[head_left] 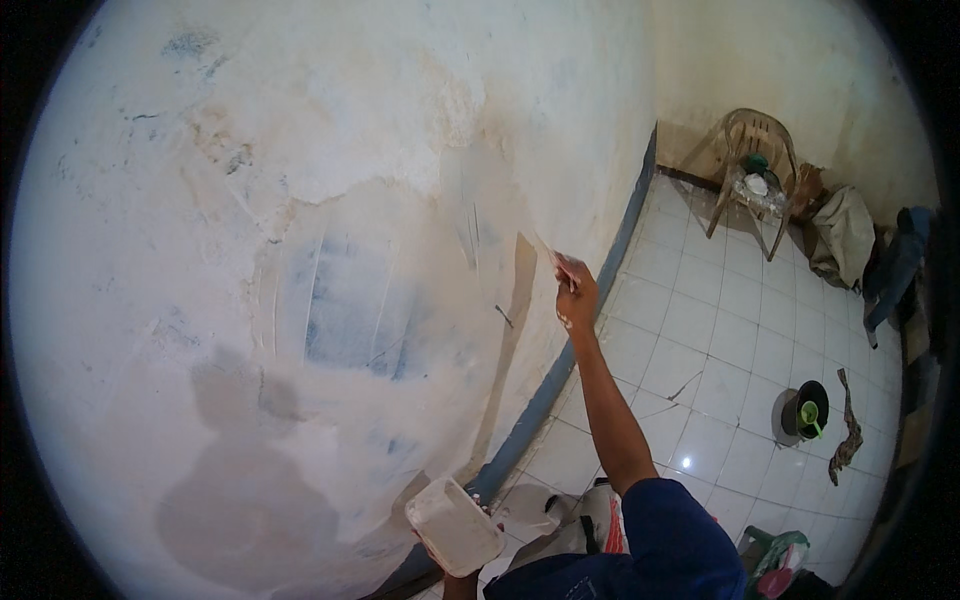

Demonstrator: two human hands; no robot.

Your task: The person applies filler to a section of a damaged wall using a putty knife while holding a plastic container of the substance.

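My right hand [573, 290] is stretched out to the wall and closed on a putty knife, its thin blade [545, 250] by the wall surface. White smears mark the wrist. Low in front of me, my left hand [460, 583] grips a pale rectangular plastic tub [456, 525] from below, partly hidden by it; the tub is tilted and coated inside with whitish paste. The wall [390, 240] shows uneven whitish and beige patches, with a bluish area [350, 310] left of my right hand.
A blue skirting band [545, 405] runs along the wall's foot. On the white tiled floor [715, 400] are a dark bucket [795, 415] with a green dipper [809, 412], a rag [847, 440] and a sack [612, 525]. A plastic chair [745, 125] and piled cloths [842, 235] stand far right.
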